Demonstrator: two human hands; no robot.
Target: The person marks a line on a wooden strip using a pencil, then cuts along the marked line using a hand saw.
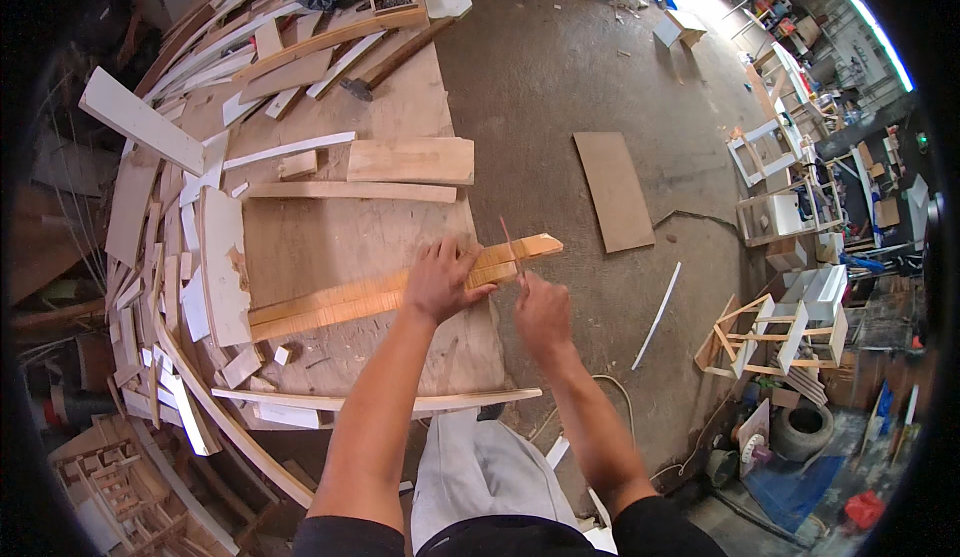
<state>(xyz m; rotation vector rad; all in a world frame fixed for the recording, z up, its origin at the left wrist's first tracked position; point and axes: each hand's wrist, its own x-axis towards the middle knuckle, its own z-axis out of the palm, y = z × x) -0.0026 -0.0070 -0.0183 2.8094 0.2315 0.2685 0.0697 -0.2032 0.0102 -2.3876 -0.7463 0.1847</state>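
Note:
A long yellow-orange wooden strip (340, 300) lies slantwise on the worktable, apparently two lengths side by side. Its right end reaches past the table's edge. My left hand (440, 279) presses down and grips it close to that edge, thumb stretched along the wood. Just beyond, my right hand (543, 309) is closed around the lower end of a thin saw-like blade (506, 232). The blade is reddish, seen nearly edge-on, and crosses the strip near its pointed end; my fingers hide its handle.
The plywood worktable (400, 342) carries a flat board (410, 161), a hammer (357, 88) and piled offcuts. A white upright board (222, 267) stands at the strip's left end. On the floor lie a brown panel (614, 192) and a white strip (657, 315). Wooden frames (775, 335) stand right.

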